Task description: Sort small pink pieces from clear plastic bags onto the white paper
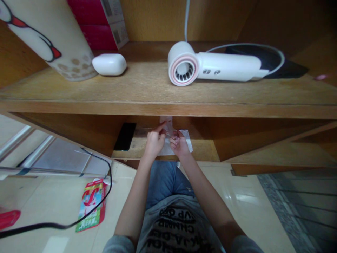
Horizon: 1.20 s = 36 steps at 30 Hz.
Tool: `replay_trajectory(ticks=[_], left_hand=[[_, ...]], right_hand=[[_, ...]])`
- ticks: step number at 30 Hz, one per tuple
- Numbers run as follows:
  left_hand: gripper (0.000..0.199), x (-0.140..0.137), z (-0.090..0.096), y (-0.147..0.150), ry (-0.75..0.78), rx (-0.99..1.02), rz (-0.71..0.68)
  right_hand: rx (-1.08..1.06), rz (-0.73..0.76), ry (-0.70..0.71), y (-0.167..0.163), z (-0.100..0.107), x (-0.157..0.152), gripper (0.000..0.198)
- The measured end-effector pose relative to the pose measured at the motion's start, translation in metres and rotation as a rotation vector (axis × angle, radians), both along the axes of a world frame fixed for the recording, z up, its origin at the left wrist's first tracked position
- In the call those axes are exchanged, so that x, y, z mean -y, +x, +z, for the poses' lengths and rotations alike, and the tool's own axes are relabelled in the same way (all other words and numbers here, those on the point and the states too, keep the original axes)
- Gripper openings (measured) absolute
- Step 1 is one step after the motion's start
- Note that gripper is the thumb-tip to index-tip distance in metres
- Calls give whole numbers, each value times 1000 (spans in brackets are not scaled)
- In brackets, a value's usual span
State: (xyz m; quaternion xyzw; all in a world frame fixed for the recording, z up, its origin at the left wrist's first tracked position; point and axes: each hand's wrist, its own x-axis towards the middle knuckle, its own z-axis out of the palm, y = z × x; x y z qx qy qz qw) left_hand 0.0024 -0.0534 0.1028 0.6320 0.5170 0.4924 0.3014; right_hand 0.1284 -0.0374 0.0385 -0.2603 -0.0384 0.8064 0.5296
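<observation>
In the lower compartment, my left hand (155, 140) and my right hand (180, 143) work close together. The fingers of both are closed in a pinch around something small that is too blurred to name. A pale, partly see-through strip (166, 121) rises behind the fingertips; whether either hand grips it is unclear. Beneath my hands lies a white sheet of paper or tissue (187, 137), partly covered by them. To the left of my left hand, a black phone (125, 136) lies flat on the board.
A shelf edge (168, 109) overhangs the compartment. Above it are a white hair dryer (226, 66) with its cord, a white earbud case (109, 64), a large cup (60, 42) and a magenta box (92, 24). A black cable (79, 219) crosses above a colourful packet (91, 203) at lower left.
</observation>
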Motion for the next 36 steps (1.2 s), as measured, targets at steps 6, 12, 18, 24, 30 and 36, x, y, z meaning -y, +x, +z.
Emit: replay_trajectory(ticks=[6,12,18,24,30,36], left_hand=[[44,-2,-1,-2,-16,84,16],[41,-2,-3,-4,-22,105,16],[28,-11,-8,-23,15,340,150],[26,-29,-33,-50,-31,664,397],[29,-36,-51,-63,-105,837,419],[30,-41,-67,-72,-171,860,404]], right_hand=[[-31,19,-26,0,1,0,24],[-5,29,-8,2,-1,-1,24],[287,-98,146,14,-7,-12,27],[1290,-115,471,19,-16,-38,44],[2105,395,770,17,-16,-41,39],[2335,490,862,11,-18,-33,43]])
